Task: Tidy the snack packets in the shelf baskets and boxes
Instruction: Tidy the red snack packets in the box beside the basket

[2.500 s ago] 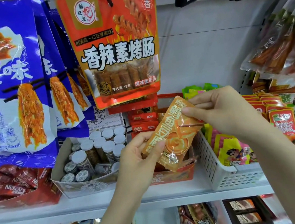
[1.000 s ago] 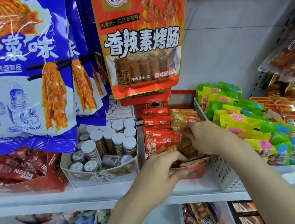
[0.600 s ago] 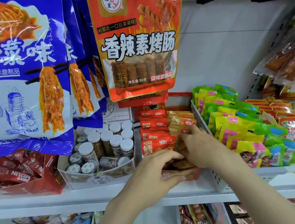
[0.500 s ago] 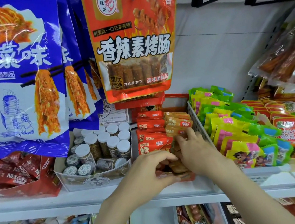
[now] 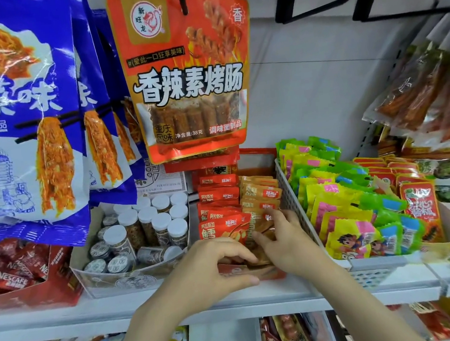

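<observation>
The tan packet (image 5: 262, 231), held up a moment ago, now sits in the red box (image 5: 268, 272) (front of its row). Both hands' grip has loosened: right hand (image 5: 284, 242) fingers straight, pressing it; left hand (image 5: 213, 266) curled round the box front.

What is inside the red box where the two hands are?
The red box holds a row of red packets beside a row of orange-brown packets. The left hand and right hand cover the front packets, hiding the box bottom.
</observation>
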